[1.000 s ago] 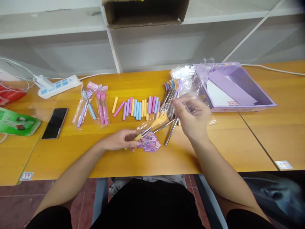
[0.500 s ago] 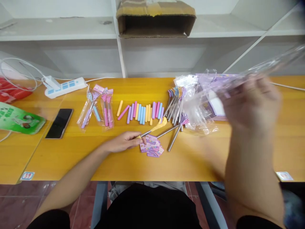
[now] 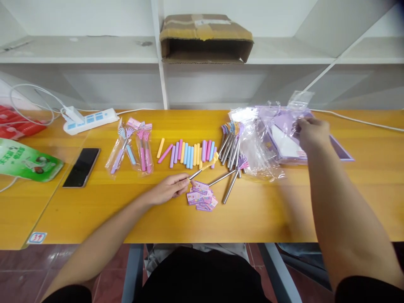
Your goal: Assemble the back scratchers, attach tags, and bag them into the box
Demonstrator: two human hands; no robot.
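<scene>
My left hand (image 3: 173, 187) is closed around the metal shaft of a yellow back scratcher (image 3: 208, 163), its hand-shaped end pointing right. Just beside it lie small printed purple cards (image 3: 202, 197). My right hand (image 3: 314, 131) pinches a clear plastic bag (image 3: 300, 100) over an open purple box (image 3: 342, 155); its fingertips are partly hidden. More clear bags (image 3: 263, 155) lie heaped left of that box. A bundle of back scratchers (image 3: 232, 145) with metal shafts and coloured hand ends rests beside the heap. Coloured handle tubes (image 3: 189, 155) stand in a row on the table.
Bagged back scratchers (image 3: 143, 149) lie at the left, near a phone (image 3: 82, 167), a white power strip (image 3: 91, 121) and a green package (image 3: 30, 160). A cardboard box (image 3: 206, 38) sits on the shelf (image 3: 126, 49) behind the table.
My right hand has come down and left with the clear bag, from high at the right to over the purple box. The left hand keeps the yellow back scratcher in nearly the same place.
</scene>
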